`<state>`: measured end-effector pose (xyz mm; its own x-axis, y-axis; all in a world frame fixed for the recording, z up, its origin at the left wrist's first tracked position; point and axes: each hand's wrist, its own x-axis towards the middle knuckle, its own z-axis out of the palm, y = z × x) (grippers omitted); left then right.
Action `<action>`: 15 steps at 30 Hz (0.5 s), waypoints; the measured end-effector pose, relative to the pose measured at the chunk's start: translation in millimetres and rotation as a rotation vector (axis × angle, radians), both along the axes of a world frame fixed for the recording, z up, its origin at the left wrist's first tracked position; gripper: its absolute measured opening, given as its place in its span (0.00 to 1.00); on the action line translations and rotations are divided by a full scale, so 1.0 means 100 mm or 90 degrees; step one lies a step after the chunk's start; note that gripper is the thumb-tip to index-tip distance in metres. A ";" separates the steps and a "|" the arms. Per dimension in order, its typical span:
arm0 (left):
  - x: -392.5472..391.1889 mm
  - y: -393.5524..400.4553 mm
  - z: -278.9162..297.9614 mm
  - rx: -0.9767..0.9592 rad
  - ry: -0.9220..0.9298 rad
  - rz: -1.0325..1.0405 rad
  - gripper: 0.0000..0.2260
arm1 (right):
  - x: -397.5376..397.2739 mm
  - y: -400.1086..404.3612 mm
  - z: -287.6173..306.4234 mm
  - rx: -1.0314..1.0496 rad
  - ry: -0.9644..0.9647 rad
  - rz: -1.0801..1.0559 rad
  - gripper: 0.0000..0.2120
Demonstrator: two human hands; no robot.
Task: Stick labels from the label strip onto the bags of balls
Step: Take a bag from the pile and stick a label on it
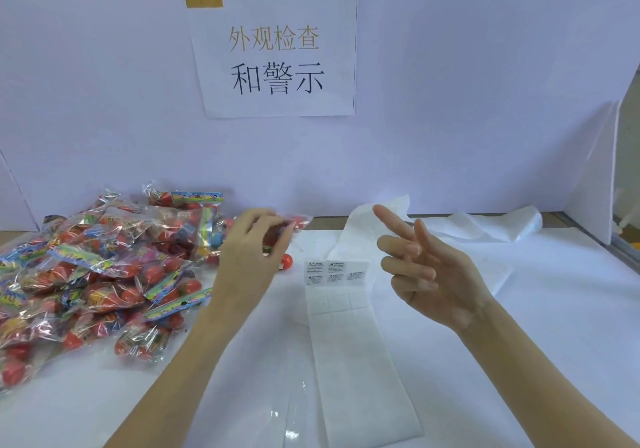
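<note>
Nearest me the label strip point(349, 337) runs up the middle of the white table point(519, 309) from the front edge, lying flat between my two forearms — a sensible spot, I think, since either hand can reach it without crossing the other. Its near stretch is bare backing; the few printed labels point(334, 271) left sit at the far end, just in front of my right hand point(429, 274). That hand hovers above the table with its fingers spread loosely and nothing between them, so I judge it is about to go down and peel one. My left hand point(251, 250) is further over to the left, fingers curled round the edge of a bag of balls point(287, 226) at the right-hand fringe of the pile of bags point(97, 271), which I take as pulling the next bag toward the strip, though how firm the grip is I can't quite tell through the crinkled plastic. The pile fills the left side and spills toward the left edge, so the open room for laying a bag flat is the bare patch between pile and strip, and the wider clear white to the right. Beyond the strip some crumpled white sheets point(485, 226) lie against the back wall point(450, 101), where a paper sign point(277, 49) hangs — no room to push anything further back.
</note>
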<state>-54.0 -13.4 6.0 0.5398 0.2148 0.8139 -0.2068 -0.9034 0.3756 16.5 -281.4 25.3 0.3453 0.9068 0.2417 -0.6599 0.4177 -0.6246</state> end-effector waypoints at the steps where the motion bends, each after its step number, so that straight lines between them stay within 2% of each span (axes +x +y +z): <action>1: -0.01 -0.08 0.04 -0.035 -0.023 -0.048 0.03 | 0.00 0.01 0.00 -0.022 -0.012 -0.036 0.21; 3: -0.05 -0.26 0.09 -0.180 -0.009 -0.146 0.03 | -0.02 0.05 0.01 -0.123 -0.072 -0.175 0.22; 6: -0.11 -0.48 0.13 -0.433 0.112 -0.278 0.04 | -0.10 0.15 0.03 -0.344 -0.316 -0.443 0.22; 8: -0.12 -0.55 0.12 -0.529 0.175 -0.307 0.07 | -0.16 0.21 0.01 -0.427 -0.476 -0.525 0.23; 9: -0.12 -0.56 0.10 -0.575 0.198 -0.318 0.10 | -0.18 0.23 -0.01 -0.436 -0.512 -0.534 0.22; 12: -0.11 -0.59 0.09 -0.679 0.229 -0.356 0.15 | -0.23 0.29 -0.03 -0.393 -0.483 -0.525 0.15; 15: -0.08 -0.58 0.09 -0.655 0.191 -0.300 0.14 | -0.23 0.32 -0.06 -0.425 -0.474 -0.563 0.10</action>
